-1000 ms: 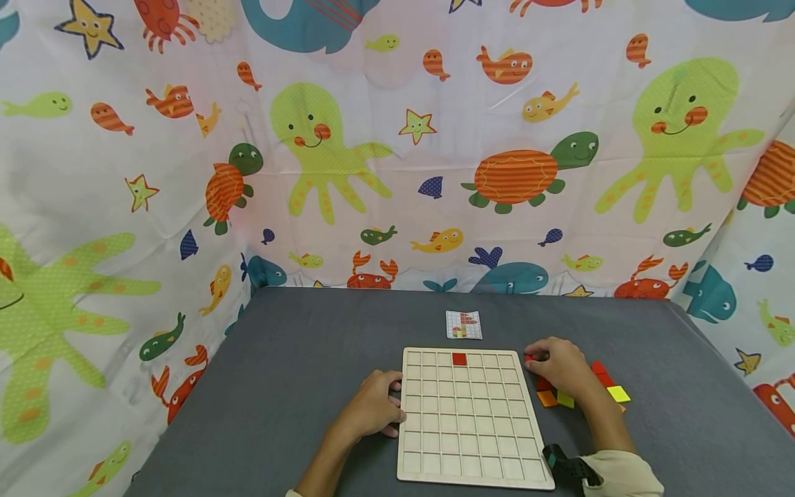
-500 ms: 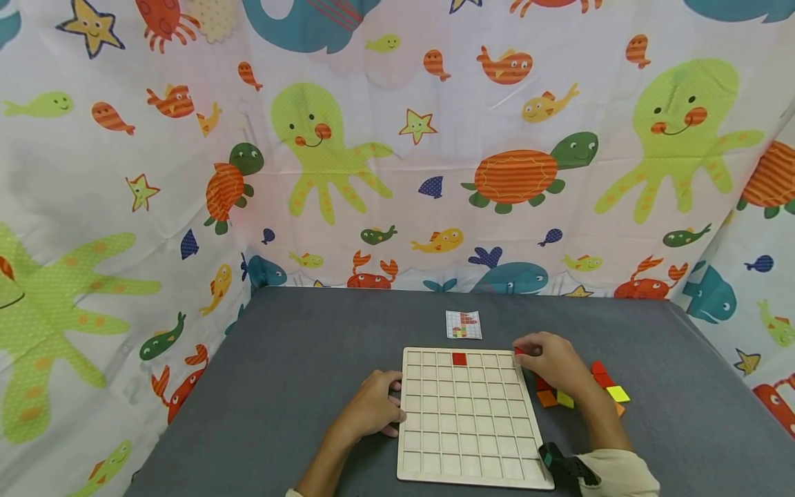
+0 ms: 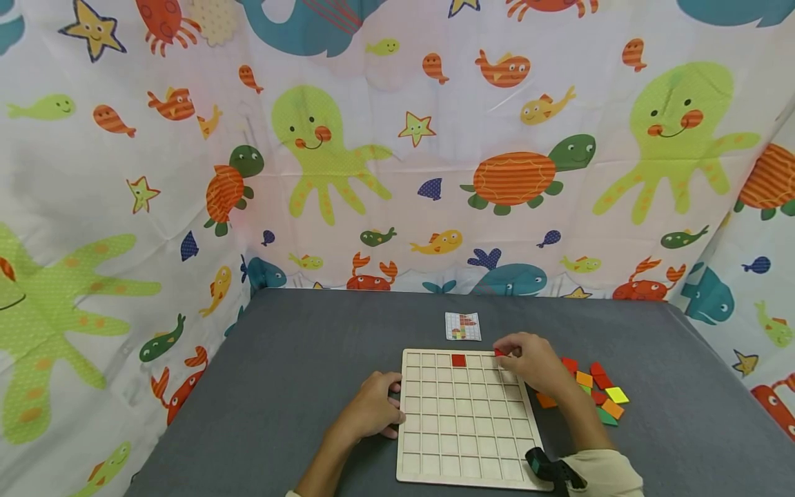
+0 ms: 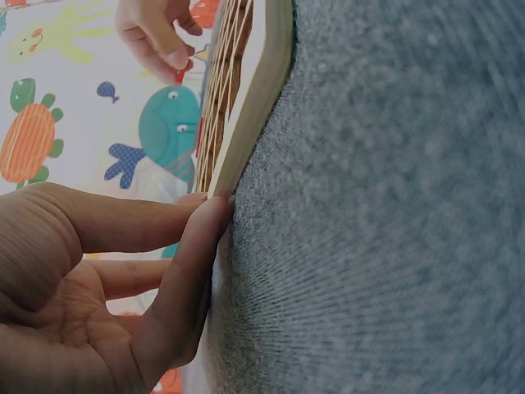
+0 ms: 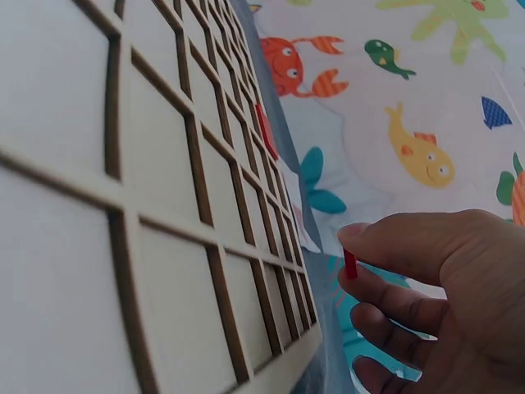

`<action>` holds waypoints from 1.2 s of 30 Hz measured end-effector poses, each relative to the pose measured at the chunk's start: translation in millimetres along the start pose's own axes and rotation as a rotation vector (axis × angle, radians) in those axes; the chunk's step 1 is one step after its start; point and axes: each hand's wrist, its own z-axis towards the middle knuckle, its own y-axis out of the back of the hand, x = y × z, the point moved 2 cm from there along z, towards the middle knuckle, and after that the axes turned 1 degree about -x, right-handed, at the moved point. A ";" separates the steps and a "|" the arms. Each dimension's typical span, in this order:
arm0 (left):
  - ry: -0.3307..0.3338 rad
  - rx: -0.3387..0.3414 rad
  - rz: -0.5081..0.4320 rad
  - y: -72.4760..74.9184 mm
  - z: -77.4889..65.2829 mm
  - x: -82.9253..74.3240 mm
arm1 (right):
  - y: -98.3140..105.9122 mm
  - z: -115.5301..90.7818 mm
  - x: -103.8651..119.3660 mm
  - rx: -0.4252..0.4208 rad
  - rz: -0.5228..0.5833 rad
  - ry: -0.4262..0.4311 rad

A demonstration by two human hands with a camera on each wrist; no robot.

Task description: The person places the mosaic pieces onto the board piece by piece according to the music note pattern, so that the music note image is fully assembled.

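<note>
A pale wooden grid board (image 3: 468, 415) lies flat on the table, with one red square tile (image 3: 458, 360) set in its top row. My left hand (image 3: 370, 406) is at the board's left side; in the left wrist view its thumb and a finger (image 4: 143, 226) grip the edge. Over the board's top right corner, my right hand (image 3: 539, 362) pinches a small red tile (image 5: 350, 263) between thumb and index finger. The right wrist view shows that tile edge-on, above the grid's surface, and its outline is mostly covered by the fingertips.
Right of the board lies a loose pile of red, orange, yellow and green tiles (image 3: 601, 377), partly behind the right forearm. A small printed pattern card (image 3: 462, 326) rests beyond the board on the grey table (image 3: 298, 373). A sea-animal curtain (image 3: 366, 166) surrounds the table.
My right hand has moved left from beside the pile to over the board's top right corner, carrying the red tile. More of the pile now shows. The left hand stays at the board's edge.
</note>
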 end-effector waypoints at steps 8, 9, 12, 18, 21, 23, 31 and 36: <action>-0.004 -0.004 0.020 0.0 0.5 1.4 | -10.2 4.8 11.2 0.006 0.008 0.047; -0.006 -0.005 0.020 0.0 0.5 1.5 | -11.7 5.4 12.6 0.010 0.012 0.054; -0.014 -0.005 0.022 0.0 0.8 1.7 | -16.3 7.5 16.5 0.011 0.013 0.063; -0.021 -0.008 0.024 0.4 1.1 1.6 | -24.8 11.4 21.7 0.011 -0.018 0.054; -0.017 -0.008 0.022 0.1 1.0 1.4 | -28.7 12.7 23.6 0.013 -0.031 0.036; -0.016 -0.008 0.019 0.2 1.0 0.8 | -30.9 13.3 25.0 0.017 -0.040 0.034; -0.013 -0.015 0.024 0.3 1.0 -0.1 | -35.6 13.2 26.8 0.020 -0.065 0.019; -0.011 -0.010 0.035 0.0 0.9 1.4 | -36.8 11.9 27.0 0.004 -0.072 0.015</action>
